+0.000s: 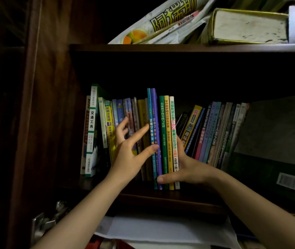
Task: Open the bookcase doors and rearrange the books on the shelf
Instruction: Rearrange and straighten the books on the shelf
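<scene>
Five upright books point(163, 141) gripped by right hand point(182, 169); left hand point(130, 150) spread, touching; spine reads 交通工具.

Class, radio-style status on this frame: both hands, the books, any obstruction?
Right hand grips pulled-out book bundle. Left hand open, fingers touching its teal spine. Leaning books close on right.

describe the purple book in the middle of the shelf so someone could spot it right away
On the dark wooden middle shelf, find the upright bundle gripped by the right hand. The tall purple-spined book is second from its left, between a teal spine and a green one, standing taller than the green.
</scene>
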{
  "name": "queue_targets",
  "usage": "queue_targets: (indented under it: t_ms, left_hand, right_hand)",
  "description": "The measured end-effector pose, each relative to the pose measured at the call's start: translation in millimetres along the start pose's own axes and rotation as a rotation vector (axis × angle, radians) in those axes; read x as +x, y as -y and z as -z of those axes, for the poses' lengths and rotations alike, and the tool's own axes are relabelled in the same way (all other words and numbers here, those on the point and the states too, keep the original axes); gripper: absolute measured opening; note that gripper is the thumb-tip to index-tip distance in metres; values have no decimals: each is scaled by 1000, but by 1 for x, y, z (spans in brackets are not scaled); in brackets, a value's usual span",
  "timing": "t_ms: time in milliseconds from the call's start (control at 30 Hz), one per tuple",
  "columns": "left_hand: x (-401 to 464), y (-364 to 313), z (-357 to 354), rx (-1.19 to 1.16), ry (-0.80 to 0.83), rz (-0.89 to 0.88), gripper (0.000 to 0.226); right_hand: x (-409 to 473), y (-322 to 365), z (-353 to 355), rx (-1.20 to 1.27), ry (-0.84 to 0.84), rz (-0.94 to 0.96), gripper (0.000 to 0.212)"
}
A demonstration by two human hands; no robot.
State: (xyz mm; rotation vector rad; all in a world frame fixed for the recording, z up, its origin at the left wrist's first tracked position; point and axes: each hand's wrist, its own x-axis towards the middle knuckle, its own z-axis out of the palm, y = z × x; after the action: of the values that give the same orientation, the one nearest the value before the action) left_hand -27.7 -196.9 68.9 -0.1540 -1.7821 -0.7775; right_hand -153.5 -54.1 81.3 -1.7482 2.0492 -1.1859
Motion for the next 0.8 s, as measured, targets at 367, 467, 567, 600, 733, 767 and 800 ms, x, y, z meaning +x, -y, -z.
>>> queue_targets:
  t_ms: [367,467,567,600,733,767,800]
  left_hand:
    - [10,1,7,151,14,-44,65]
    - [15,5,17,190,-34,-76,74]
    - [14,12,29,189,-193,-91,68]
    - [13,16,33,208,-250,-89,67]
    - [5,27,46,271,-415,-6,67]
    - [3,28,49,288,-440,-2,67]
    - [2,29,50,299,-456,9,67]
  right_hand:
    - [10,-2,1,10,27,59,136]
    - [9,-12,-1,8,38,23,134]
    - [9,-19,-4,17,24,-7,135]
    - [8,-20,-4,21,21,-15,135]
    - [6,-19,-2,18,-4,-27,133]
    - [5,-18,-2,9,-13,-28,131]
    - [4,-18,-2,-2,-21,-35,130]
